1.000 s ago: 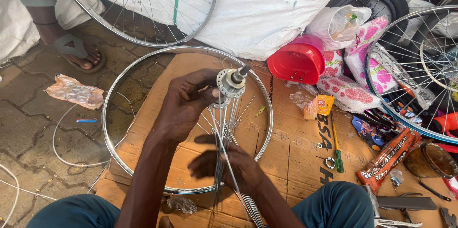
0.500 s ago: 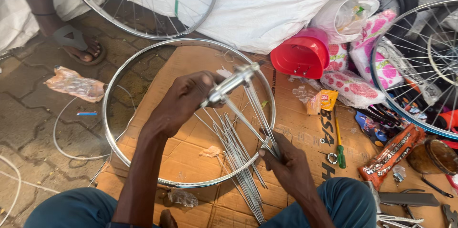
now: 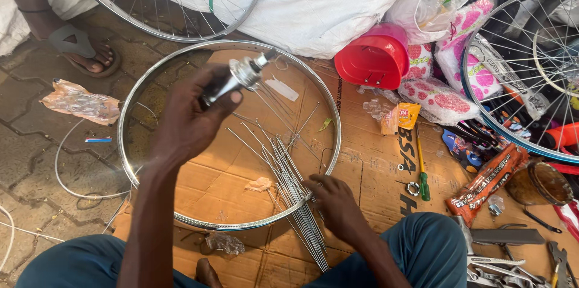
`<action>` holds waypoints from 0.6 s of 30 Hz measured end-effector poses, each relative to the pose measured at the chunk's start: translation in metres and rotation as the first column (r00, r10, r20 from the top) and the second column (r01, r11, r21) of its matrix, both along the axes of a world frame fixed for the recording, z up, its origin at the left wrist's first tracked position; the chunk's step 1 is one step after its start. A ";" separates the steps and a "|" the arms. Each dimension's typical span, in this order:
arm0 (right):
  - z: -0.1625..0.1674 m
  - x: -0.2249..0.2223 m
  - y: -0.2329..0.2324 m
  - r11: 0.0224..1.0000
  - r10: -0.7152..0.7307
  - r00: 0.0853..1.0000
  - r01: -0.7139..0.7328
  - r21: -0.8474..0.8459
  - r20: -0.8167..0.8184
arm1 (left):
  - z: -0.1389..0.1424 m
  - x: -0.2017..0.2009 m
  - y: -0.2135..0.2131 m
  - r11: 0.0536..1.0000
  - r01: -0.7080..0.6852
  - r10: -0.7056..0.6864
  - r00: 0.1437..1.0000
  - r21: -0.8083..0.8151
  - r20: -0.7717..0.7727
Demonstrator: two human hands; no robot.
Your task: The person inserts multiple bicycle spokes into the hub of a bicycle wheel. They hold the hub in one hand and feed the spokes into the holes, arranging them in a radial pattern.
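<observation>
I am gripping the hub (image 3: 238, 77) firmly in my left hand (image 3: 187, 119) above the rim (image 3: 335, 143) while my right hand (image 3: 335, 203) fingers are pinching the loose spokes (image 3: 289, 173), keeping them fanned and untangled.

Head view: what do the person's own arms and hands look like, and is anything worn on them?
Both forearms are bare, with no sleeves in view. The left hand and right hand wear no gloves; no rings, watch or bands show. Teal trousers cover the knees.
</observation>
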State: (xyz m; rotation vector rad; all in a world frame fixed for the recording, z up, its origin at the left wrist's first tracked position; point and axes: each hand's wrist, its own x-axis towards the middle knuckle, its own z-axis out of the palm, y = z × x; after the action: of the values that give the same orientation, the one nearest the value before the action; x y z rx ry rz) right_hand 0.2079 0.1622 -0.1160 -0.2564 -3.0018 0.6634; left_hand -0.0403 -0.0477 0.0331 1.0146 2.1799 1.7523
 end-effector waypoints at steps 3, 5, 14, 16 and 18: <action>0.003 -0.002 -0.012 0.990 0.053 0.994 -0.064 0.124 0.094 | 0.007 0.001 -0.007 0.997 -0.067 0.064 0.990 -0.023 -0.126; 0.013 0.000 -0.013 0.960 0.114 0.983 -0.146 0.239 0.142 | 0.009 0.005 -0.006 0.994 -0.075 0.096 0.947 0.081 -0.306; 0.033 0.104 0.013 0.907 0.305 0.931 -0.348 0.236 0.202 | 0.016 0.010 -0.003 0.990 -0.141 0.143 0.968 0.024 -0.206; 0.012 0.122 0.020 0.874 0.374 0.910 -0.410 0.260 0.177 | 0.018 0.010 -0.002 0.987 -0.160 0.154 0.966 -0.016 -0.207; -0.010 0.134 0.024 0.849 0.425 0.860 -0.487 0.204 0.282 | 0.019 0.012 -0.001 0.988 -0.150 0.151 0.945 0.025 -0.291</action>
State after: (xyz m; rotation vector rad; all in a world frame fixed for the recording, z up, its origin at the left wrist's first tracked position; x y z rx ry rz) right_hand 0.3416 0.1857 -0.1261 0.4525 -3.3504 0.2421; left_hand -0.0284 -0.0489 0.0518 1.2061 2.4940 1.7633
